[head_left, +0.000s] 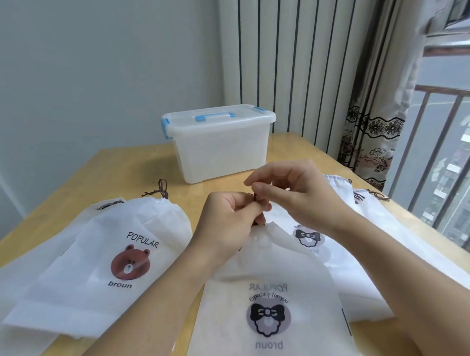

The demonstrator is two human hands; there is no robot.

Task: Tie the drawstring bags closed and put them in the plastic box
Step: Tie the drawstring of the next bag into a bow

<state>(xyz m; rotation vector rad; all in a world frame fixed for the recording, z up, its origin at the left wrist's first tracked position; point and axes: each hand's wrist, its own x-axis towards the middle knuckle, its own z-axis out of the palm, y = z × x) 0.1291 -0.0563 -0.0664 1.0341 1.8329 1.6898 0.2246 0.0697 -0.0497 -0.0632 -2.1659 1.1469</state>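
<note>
The bow bag (266,299) lies nearest you on the table (134,167), neck gathered. Your left hand (228,219) and right hand (292,190) both pinch its cord (254,197). The box (220,143) sits beyond, lid on; the bear bag (109,257) lies left.

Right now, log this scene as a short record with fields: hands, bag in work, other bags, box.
left hand: left hand pinches the dark brown drawstring at the bag's gathered mouth
right hand: right hand, fingers closed on the same drawstring
bag in work: white translucent bag with bow print, flat on the light wooden table
other bags: white bag with brown bear print to the left; more white bags to the right
box: clear plastic box with blue latches, lid on, beyond the hands
</note>
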